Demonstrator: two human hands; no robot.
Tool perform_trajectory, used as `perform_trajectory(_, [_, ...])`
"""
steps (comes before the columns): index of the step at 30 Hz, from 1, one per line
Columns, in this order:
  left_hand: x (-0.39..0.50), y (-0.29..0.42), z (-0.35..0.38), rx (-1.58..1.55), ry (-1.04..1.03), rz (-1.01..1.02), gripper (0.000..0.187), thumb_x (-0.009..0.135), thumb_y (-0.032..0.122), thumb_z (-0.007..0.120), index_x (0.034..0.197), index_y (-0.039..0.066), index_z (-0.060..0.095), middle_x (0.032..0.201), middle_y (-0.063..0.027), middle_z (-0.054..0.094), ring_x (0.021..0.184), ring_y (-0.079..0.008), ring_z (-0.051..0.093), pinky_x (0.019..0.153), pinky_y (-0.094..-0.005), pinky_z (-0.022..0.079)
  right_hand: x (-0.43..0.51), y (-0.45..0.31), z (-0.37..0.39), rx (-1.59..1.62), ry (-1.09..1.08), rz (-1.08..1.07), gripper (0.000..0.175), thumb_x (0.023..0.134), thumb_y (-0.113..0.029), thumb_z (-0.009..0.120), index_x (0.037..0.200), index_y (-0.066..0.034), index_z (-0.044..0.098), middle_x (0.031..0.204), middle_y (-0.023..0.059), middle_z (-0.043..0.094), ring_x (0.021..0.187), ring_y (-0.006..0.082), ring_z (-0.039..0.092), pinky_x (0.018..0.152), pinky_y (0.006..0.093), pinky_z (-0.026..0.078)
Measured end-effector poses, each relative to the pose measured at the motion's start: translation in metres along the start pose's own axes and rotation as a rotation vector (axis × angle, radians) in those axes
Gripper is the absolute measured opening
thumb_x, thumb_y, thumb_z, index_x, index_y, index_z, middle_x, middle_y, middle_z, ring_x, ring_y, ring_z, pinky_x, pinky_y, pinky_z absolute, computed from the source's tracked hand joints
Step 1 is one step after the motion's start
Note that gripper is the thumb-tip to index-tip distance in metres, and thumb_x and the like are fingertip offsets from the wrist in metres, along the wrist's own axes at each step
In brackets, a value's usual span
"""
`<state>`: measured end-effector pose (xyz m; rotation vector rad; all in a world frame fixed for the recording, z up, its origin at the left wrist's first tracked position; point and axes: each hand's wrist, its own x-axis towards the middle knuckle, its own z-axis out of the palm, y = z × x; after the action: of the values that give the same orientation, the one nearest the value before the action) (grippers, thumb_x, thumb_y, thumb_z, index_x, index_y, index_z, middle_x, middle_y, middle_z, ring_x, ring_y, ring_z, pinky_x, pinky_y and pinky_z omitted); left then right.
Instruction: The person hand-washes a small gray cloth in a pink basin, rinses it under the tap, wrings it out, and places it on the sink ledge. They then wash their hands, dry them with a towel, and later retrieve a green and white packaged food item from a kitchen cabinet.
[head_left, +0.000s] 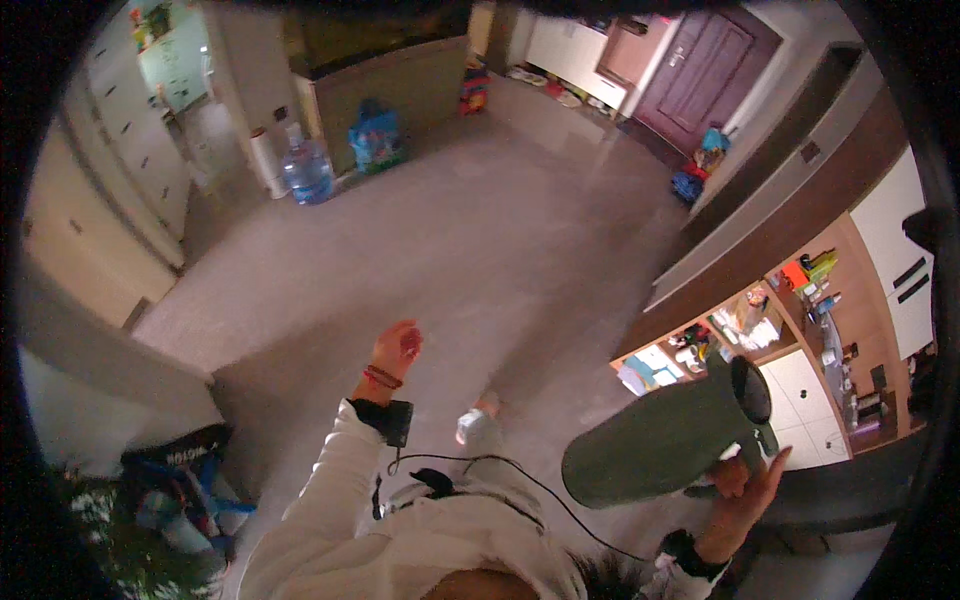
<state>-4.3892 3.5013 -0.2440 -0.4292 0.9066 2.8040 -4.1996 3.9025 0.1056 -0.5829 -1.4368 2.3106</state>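
My right hand (739, 499) is at the handle side of a dark green jug (645, 442), fingers around the grip. The jug appears tilted in this view, with its round dark mouth towards the upper right; what is inside cannot be seen. My left hand (397, 346) hangs over the floor with nothing in it, its fingers loosely curled and a red bracelet at the wrist. A black band with a small box (390, 422) sits on the left forearm. From there a thin black cable (551, 499) runs across my body to the right wrist.
Grey floor (420, 247) stretches ahead. A water-cooler bottle (307, 176) and a blue bag (376, 139) stand by a cabinet. On the right are a desk with drawers (799, 394) and cluttered shelves. A dark red door (705, 75) is at the back. A plant (150, 540) stands lower left.
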Motion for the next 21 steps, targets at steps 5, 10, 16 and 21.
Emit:
perform_trajectory(5, [0.122, 0.012, -0.02, -0.061, 0.307, -0.152, 0.01, 0.083, 0.019, 0.054, 0.081, 0.011, 0.058, 0.072, -0.0012, 0.058, 0.064, -0.0155, 0.055, 0.053, -0.0272, 0.045, 0.17, 0.003, 0.085, -0.147, 0.056, -0.046, 0.062, 0.09, -0.056, 0.02, 0.058, -0.0092, 0.043, 0.04, -0.0011, 0.026, 0.035, 0.0116, 0.024, 0.04, 0.026, 0.027])
perform_trajectory(10, [0.174, 0.069, -0.089, -0.105, 0.402, 0.132, 0.015, 0.085, 0.025, 0.052, 0.082, 0.012, 0.059, 0.071, -0.0016, 0.06, 0.064, -0.0167, 0.056, 0.053, -0.0275, 0.044, 0.352, 0.001, 0.187, -0.065, -0.111, -0.013, 0.06, 0.09, -0.056, 0.019, 0.067, -0.0072, 0.045, 0.041, -0.0007, 0.028, 0.038, 0.0122, 0.028, 0.046, 0.0263, 0.032])
perform_trajectory(16, [0.305, 0.118, -0.147, -0.152, 0.481, 0.166, 0.028, 0.089, 0.028, 0.044, 0.105, 0.008, 0.056, 0.08, -0.0041, 0.061, 0.072, -0.0149, 0.057, 0.062, -0.0243, 0.047, 0.546, 0.03, 0.311, -0.094, -0.348, 0.037, 0.055, 0.09, -0.055, 0.022, 0.07, -0.0087, 0.045, 0.042, -0.0028, 0.026, 0.039, 0.0114, 0.027, 0.046, 0.0271, 0.032])
perform_trajectory(21, [0.57, 0.169, -0.036, 0.057, 0.395, 0.101, 0.02, 0.083, 0.026, 0.054, 0.098, 0.013, 0.055, 0.087, 0.0009, 0.06, 0.077, -0.0132, 0.055, 0.061, -0.0245, 0.043, 0.686, 0.048, 0.406, -0.122, -0.109, -0.02, 0.052, 0.091, -0.053, 0.025, 0.07, -0.0094, 0.045, 0.042, -0.0028, 0.026, 0.038, 0.0107, 0.027, 0.044, 0.0269, 0.029])
